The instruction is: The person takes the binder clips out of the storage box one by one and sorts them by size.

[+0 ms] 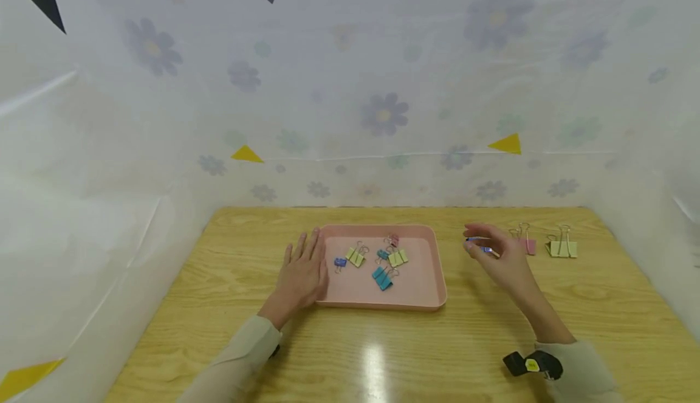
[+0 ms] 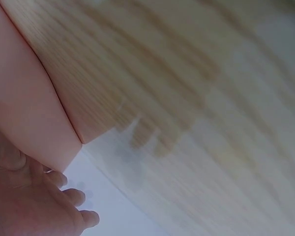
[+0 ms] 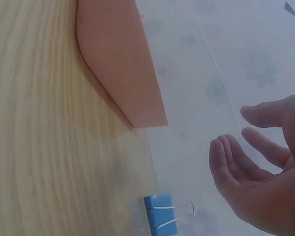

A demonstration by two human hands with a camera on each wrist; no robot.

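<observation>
My left hand [image 1: 301,275] lies against the left side of a pink tray [image 1: 377,304], its fingers straight and pointing away from me. In the tray are several binder clips: two yellow-green ones [image 1: 356,257], a large blue one [image 1: 383,279], a small teal one [image 1: 382,254], a small dark blue one [image 1: 339,262] and a small pink one [image 1: 394,241]. Right of the tray, my right hand [image 1: 505,263] hovers with curved fingers and the thumb apart. A blue binder clip [image 3: 162,215] stands on the table near that hand, apart from its fingers in the right wrist view.
Behind my right hand stand a pink binder clip [image 1: 529,245] and a yellow-green binder clip [image 1: 563,248] on the wooden table [image 1: 219,330]. A white flowered sheet [image 1: 328,117] hangs behind the table and along its sides.
</observation>
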